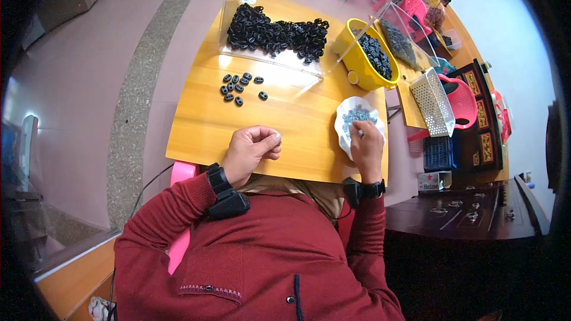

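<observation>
My left hand [253,150] hovers over the near edge of the wooden table [279,116], its thumb and fingers pinched together; whatever it holds is hidden. At the right, the fingers of my right hand [367,145] dip into a white scalloped dish [341,125] of small bluish-grey pieces [358,114]. Those fingertips are drawn together, and any piece between them is too small to make out. Beyond my left hand lie several loose black oval parts with openings [239,88], with one [263,96] set a little apart.
A clear plastic bin [270,59] with a heap of black parts [273,34] stands at the back. Right of it, a yellow tub [351,53] holds more dark parts. Farther right are a white perforated basket [433,104], a pink chair [464,107] and people seated beyond.
</observation>
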Tool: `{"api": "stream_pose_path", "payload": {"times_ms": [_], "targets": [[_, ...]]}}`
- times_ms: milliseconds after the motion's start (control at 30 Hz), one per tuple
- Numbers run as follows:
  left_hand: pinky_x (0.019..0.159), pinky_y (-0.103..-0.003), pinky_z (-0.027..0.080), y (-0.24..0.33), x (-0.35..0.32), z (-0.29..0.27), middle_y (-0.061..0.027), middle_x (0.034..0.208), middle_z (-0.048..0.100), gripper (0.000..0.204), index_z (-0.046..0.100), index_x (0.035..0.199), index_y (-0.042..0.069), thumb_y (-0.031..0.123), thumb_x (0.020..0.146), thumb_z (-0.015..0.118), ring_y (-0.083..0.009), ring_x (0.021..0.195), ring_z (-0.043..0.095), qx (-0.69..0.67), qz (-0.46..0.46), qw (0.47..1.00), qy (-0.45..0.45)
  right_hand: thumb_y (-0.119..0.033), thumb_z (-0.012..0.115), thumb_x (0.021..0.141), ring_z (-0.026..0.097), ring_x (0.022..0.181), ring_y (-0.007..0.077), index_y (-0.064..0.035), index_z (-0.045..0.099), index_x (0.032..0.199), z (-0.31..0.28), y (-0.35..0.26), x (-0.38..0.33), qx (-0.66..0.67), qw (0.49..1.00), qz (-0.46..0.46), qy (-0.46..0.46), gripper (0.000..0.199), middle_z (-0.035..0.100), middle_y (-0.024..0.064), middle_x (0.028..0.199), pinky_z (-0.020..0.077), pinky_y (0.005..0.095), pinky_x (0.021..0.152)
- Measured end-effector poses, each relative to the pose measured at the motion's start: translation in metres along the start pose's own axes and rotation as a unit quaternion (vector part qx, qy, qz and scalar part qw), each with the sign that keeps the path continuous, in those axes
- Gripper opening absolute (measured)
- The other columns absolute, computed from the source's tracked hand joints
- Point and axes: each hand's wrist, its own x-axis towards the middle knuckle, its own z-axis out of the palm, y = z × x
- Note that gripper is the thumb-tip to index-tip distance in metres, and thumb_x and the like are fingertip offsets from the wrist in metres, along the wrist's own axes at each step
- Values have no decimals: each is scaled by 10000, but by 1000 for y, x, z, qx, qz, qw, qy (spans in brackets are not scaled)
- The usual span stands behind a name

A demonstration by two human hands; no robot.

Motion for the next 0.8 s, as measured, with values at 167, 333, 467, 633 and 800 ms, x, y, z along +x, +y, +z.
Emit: {"api": "stream_pose_path", "payload": {"times_ms": [167, 333, 467, 633, 800], "targets": [[639, -222, 526, -2, -2, -2, -30, 801, 636, 141, 623, 943, 17, 149, 897, 640, -89, 691, 610, -9, -1, 1000, 1, 34, 604, 862, 581, 654, 94, 32, 642, 1022, 9, -79, -4, 543, 817, 98, -166, 165, 614, 82, 908, 493, 219, 519], [660, -221, 532, 0, 0, -3, -44, 817, 643, 145, 623, 954, -8, 129, 907, 625, -91, 708, 610, -22, -6, 1000, -14, 6, 616, 870, 593, 727, 103, 28, 619, 1067, 40, -101, -1, 595, 777, 31, -202, 198, 616, 81, 948, 495, 215, 656], [663, -218, 537, 0, 0, -4, -33, 859, 648, 140, 632, 981, 6, 122, 904, 625, -83, 726, 617, -40, -1, 999, -20, 6, 613, 874, 594, 767, 107, 41, 622, 1018, 47, -102, -1, 631, 746, 41, -207, 148, 622, 71, 940, 493, 222, 706], [667, -217, 538, 2, -2, -4, -35, 854, 647, 142, 631, 980, 4, 125, 904, 625, -86, 733, 619, -46, 4, 999, -20, -11, 612, 882, 584, 814, 100, 39, 631, 935, 44, -112, -5, 685, 668, 175, -232, 75, 614, 41, 924, 492, 229, 710], [663, -212, 539, 4, -2, -4, -32, 842, 647, 142, 631, 975, 9, 131, 903, 628, -86, 734, 621, -53, -12, 998, -26, -17, 600, 891, 571, 804, 89, 34, 628, 937, 51, -111, -7, 671, 709, 116, -183, 75, 607, 22, 914, 487, 225, 685]]}}
